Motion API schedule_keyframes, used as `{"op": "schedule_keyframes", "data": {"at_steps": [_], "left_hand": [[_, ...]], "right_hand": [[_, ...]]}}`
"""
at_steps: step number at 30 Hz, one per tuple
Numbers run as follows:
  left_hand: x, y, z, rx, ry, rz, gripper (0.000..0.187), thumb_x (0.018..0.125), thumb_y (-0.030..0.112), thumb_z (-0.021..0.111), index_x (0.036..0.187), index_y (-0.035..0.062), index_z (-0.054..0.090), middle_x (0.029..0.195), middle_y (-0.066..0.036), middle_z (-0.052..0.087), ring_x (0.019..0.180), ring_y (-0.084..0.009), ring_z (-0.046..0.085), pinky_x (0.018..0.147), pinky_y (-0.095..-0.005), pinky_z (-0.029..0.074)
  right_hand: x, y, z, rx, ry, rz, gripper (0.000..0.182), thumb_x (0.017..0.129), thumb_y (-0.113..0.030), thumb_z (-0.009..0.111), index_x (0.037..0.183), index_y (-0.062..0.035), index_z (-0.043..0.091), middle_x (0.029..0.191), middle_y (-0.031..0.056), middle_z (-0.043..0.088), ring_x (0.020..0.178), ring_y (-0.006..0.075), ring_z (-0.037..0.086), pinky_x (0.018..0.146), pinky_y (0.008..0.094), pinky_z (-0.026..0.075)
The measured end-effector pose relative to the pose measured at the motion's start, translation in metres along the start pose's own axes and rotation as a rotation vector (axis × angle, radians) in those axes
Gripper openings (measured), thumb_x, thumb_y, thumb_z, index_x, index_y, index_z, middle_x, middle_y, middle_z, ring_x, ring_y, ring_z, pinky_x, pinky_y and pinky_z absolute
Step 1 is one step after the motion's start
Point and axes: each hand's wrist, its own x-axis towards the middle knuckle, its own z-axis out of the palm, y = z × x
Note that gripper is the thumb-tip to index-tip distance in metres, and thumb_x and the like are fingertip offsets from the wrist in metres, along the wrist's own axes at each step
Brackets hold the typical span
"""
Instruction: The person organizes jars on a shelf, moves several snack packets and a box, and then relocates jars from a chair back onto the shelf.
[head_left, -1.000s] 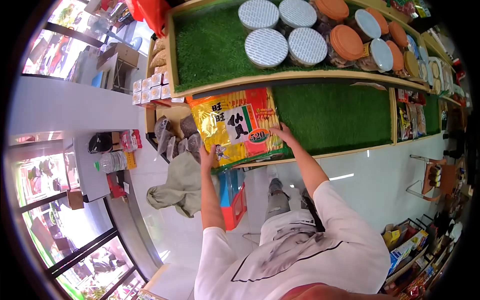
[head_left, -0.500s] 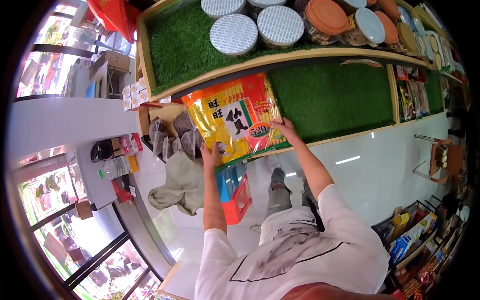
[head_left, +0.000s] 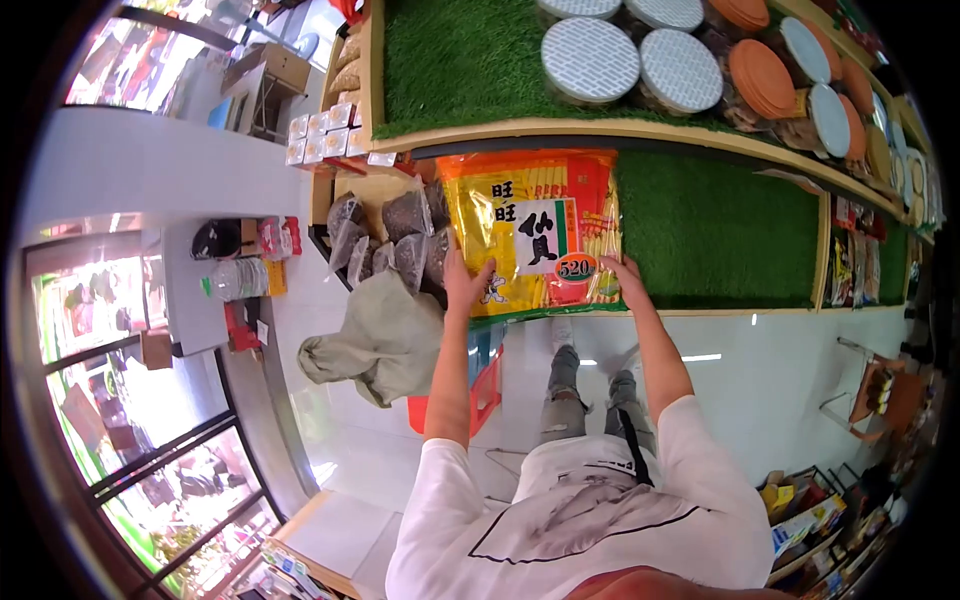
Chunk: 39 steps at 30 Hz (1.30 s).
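Note:
Between my two hands is a large yellow, orange and red snack bag (head_left: 540, 235) with "520" printed in an oval. My left hand (head_left: 466, 283) grips its lower left edge, thumb lying over the front. Around the lower right edge my right hand (head_left: 624, 280) is closed, its fingers partly hidden. The bag's far edge reaches the wooden front of the upper shelf, and its right part is over the lower shelf's green turf (head_left: 715, 235). Left of the bag are several clear bags of dark goods (head_left: 408, 215), with a grey-green cloth (head_left: 375, 340) hanging below them.
Jars with white lids (head_left: 590, 60) and orange lids (head_left: 760, 78) stand on the upper turf shelf. Small white boxes (head_left: 325, 135) are stacked at its left corner. A red stool (head_left: 486, 395) stands beside my legs. Lower right is a rack of packaged goods (head_left: 810, 525).
The view has shifted, so the shelf and jars appear further right. The snack bag looks straighter and less tilted. Both hands keep hold of it.

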Motion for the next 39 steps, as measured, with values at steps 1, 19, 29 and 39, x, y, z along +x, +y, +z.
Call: {"op": "schedule_keyframes", "data": {"at_steps": [1, 19, 29, 39], "left_hand": [[0.001, 0.001, 0.008, 0.067, 0.013, 0.012, 0.077, 0.079, 0.041, 0.071, 0.133, -0.0054, 0.042, 0.135, -0.033, 0.041, 0.126, -0.0425, 0.040, 0.106, -0.0425, 0.032], [0.008, -0.027, 0.032, -0.198, 0.047, -0.337, 0.034, 0.092, 0.026, 0.060, 0.107, -0.0021, 0.048, 0.095, -0.019, 0.061, 0.088, -0.0282, 0.063, 0.075, -0.0370, 0.049], [0.000, -0.028, 0.039, -0.213, -0.054, -0.142, 0.056, 0.091, 0.011, 0.057, 0.140, 0.0003, 0.034, 0.124, -0.020, 0.056, 0.110, -0.0275, 0.057, 0.090, -0.0334, 0.046], [-0.012, -0.028, 0.065, 0.042, 0.139, -0.202, 0.041, 0.084, 0.031, 0.062, 0.111, 0.0010, 0.057, 0.091, -0.016, 0.067, 0.076, -0.0305, 0.065, 0.063, -0.0429, 0.053]], "right_hand": [[0.001, 0.002, -0.005, 0.031, -0.009, -0.012, 0.042, 0.078, -0.027, 0.074, 0.110, -0.0046, 0.060, 0.099, 0.0051, 0.064, 0.089, 0.0152, 0.059, 0.078, 0.0296, 0.046], [-0.014, -0.041, 0.003, -0.139, -0.029, -0.274, 0.043, 0.083, -0.029, 0.071, 0.116, -0.0061, 0.057, 0.102, 0.0030, 0.063, 0.096, 0.0123, 0.057, 0.086, 0.0267, 0.044], [-0.029, -0.008, -0.067, -0.416, -0.041, -0.182, 0.053, 0.077, -0.026, 0.078, 0.118, -0.0022, 0.055, 0.090, 0.0075, 0.064, 0.079, 0.0150, 0.061, 0.070, 0.0288, 0.050], [-0.233, 0.162, -0.306, -0.315, 0.321, 0.022, 0.043, 0.071, -0.027, 0.079, 0.106, -0.0068, 0.063, 0.082, 0.0068, 0.064, 0.076, 0.0140, 0.061, 0.068, 0.0300, 0.050]]}}
